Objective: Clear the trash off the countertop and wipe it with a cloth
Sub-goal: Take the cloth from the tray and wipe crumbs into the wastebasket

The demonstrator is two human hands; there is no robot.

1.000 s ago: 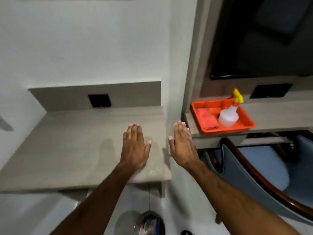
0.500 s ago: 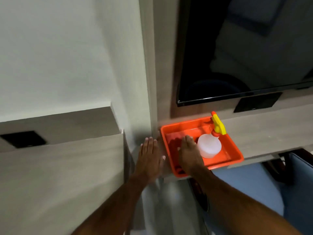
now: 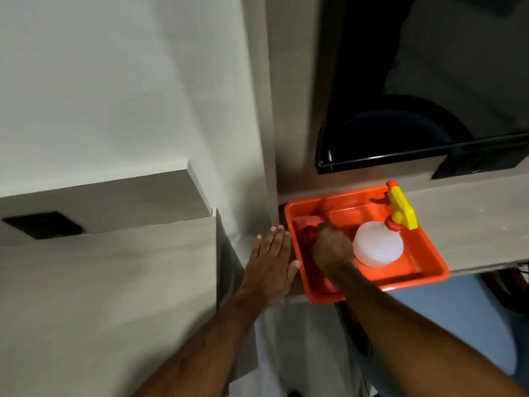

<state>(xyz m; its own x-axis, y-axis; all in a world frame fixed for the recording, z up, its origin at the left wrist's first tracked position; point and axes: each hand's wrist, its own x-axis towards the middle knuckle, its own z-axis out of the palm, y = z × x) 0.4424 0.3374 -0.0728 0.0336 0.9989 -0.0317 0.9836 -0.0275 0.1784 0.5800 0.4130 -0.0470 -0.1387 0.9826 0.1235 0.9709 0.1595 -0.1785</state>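
An orange tray (image 3: 423, 259) sits on the right countertop (image 3: 469, 224). In it stands a white spray bottle (image 3: 378, 247) with a yellow and orange trigger head, and a red cloth (image 3: 307, 227) lies bunched in its left part. My right hand (image 3: 332, 250) is inside the tray with its fingers closed on the cloth. My left hand (image 3: 272, 265) lies flat with fingers apart just left of the tray's rim, holding nothing. The left countertop (image 3: 108, 282) is a bare grey surface.
A black screen (image 3: 429, 81) hangs on the wall above the tray. A black socket plate (image 3: 43, 224) is set in the back panel of the left countertop. A wall corner (image 3: 257, 138) separates both counters. A blue chair seat (image 3: 458, 325) lies below right.
The view has swung right from the left countertop to the tray. My right hand went into the tray and closed on the red cloth. My left hand followed to the tray's left side.
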